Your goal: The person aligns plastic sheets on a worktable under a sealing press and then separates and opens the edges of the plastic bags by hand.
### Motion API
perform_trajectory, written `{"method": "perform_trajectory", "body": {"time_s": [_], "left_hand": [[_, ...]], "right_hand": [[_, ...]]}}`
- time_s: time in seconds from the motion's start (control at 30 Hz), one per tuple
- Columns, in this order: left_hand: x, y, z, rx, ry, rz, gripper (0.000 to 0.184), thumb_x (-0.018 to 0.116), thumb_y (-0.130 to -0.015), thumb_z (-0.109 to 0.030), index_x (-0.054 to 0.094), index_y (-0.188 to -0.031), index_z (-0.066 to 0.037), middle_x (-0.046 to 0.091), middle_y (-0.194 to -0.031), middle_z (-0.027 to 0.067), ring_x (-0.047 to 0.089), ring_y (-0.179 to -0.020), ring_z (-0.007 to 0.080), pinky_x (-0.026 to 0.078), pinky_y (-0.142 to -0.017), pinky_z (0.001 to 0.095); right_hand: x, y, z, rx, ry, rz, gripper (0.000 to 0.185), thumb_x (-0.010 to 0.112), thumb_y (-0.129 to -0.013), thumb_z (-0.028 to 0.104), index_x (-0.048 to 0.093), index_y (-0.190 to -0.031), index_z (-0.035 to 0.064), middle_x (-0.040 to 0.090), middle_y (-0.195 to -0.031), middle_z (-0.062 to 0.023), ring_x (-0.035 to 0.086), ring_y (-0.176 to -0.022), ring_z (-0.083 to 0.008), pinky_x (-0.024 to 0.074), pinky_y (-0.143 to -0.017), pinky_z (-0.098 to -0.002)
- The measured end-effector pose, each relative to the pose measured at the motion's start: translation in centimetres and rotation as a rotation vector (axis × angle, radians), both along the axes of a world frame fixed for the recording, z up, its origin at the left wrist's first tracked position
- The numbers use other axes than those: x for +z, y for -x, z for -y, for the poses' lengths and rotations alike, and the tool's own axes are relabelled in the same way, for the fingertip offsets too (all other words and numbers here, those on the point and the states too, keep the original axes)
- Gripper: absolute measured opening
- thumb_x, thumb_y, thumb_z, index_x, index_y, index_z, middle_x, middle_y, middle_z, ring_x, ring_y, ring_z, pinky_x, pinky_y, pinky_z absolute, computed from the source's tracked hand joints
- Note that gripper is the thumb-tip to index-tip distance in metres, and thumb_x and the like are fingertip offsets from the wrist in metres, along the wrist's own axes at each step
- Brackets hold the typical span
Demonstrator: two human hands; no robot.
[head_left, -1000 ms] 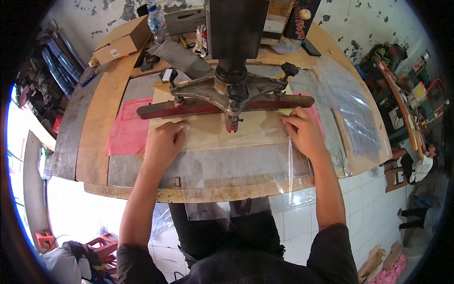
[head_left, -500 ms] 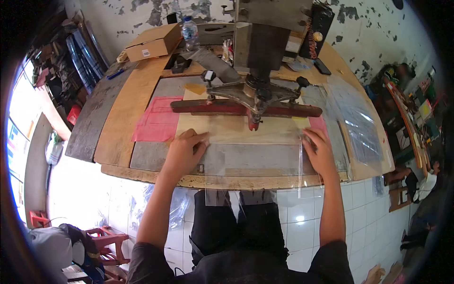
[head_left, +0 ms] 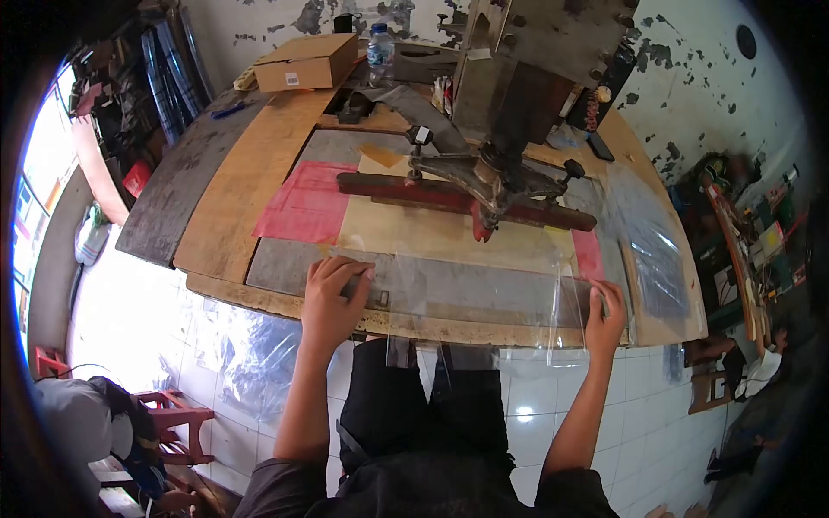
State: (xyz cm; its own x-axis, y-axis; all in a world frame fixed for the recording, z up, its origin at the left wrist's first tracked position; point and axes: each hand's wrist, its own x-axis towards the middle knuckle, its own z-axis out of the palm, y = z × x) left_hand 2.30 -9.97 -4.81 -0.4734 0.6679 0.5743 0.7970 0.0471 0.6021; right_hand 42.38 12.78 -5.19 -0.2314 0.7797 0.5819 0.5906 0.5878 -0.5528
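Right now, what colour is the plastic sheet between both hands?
The sheet is clear and colourless; head view shows it.

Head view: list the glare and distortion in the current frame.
In the head view, the window is blown out white; in the head view, bright streaks cross the clear plastic sheet; in the head view, wide-angle distortion bows the table's front edge.

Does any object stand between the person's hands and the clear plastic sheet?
Nothing visible does. The left hand and right hand are at opposite sides of the plastic sheet, with no object between them and it. The red bar stands beyond both hands.
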Motion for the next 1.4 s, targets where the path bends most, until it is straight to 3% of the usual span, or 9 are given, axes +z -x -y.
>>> {"method": "perform_trajectory", "body": {"time_s": [0.67, 1.23, 1.4], "left_hand": [[0.03, -0.33, -0.64, 0.036, -0.022, -0.105, 0.005, 0.076, -0.088, -0.006, 0.076, -0.093, -0.005, 0.072, -0.091, 0.0066, 0.066, -0.088, 0.0282, 0.046, -0.093, 0.0417], [0.01, -0.49, -0.68, 0.061, 0.008, -0.122, 0.004, 0.077, -0.089, -0.007, 0.076, -0.092, -0.005, 0.073, -0.091, 0.0068, 0.066, -0.089, 0.0281, 0.046, -0.093, 0.0415], [0.19, -0.59, -0.69, 0.061, 0.011, -0.121, 0.003, 0.076, -0.09, -0.007, 0.076, -0.092, -0.005, 0.073, -0.091, 0.0065, 0.066, -0.089, 0.0276, 0.046, -0.093, 0.0413]], "right_hand": [[-0.2, 0.04, -0.09, -0.083, 0.01, -0.037, 0.021, 0.071, -0.102, 0.018, 0.076, -0.111, 0.0003, 0.072, -0.109, -0.0139, 0.07, -0.105, -0.0315, 0.0531, -0.095, -0.0403], [-0.26, 0.1, 0.07, -0.087, 0.001, -0.053, 0.017, 0.072, -0.1, 0.013, 0.076, -0.11, -0.0004, 0.073, -0.107, -0.0144, 0.071, -0.101, -0.0316, 0.0539, -0.092, -0.0397], [-0.33, 0.17, 0.08, -0.1, -0.029, -0.125, 0.018, 0.069, -0.103, 0.014, 0.078, -0.107, -0.0009, 0.073, -0.106, -0.0128, 0.072, -0.101, -0.0275, 0.0544, -0.09, -0.0378]]}}
